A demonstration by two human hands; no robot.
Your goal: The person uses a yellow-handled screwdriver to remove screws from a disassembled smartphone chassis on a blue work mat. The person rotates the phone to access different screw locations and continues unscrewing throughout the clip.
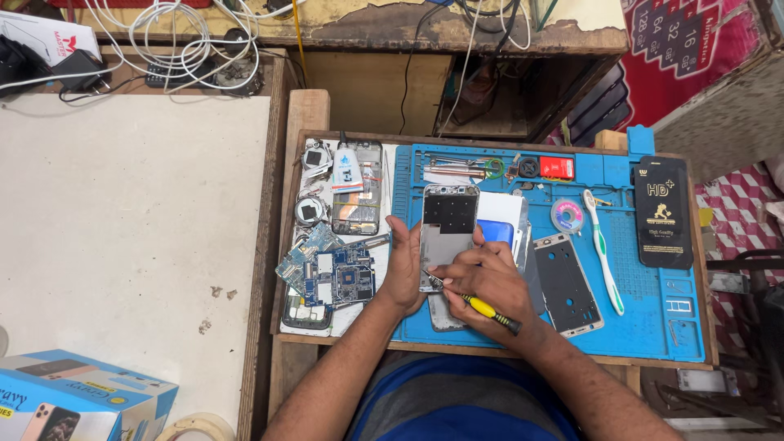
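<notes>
The opened phone chassis (pixel 447 233) lies flat on the blue repair mat (pixel 653 318), near its left half. The left hand (pixel 406 265) clasps the chassis along its left edge, fingers pressed against the side. The right hand (pixel 488 282) pinches a yellow-handled screwdriver (pixel 478 305), with the tip touching the lower edge of the chassis. A second phone frame (pixel 567 283) lies just right of the right hand. Loose circuit boards (pixel 331 273) lie left of the left hand.

A black flat screen-protector package (pixel 663 211) with gold print lies at right of centre; a light-blue phone box (pixel 77 396) sits lower left; a white carton (pixel 45 37) upper left; a red printed banner (pixel 678 49) hangs upper right.
</notes>
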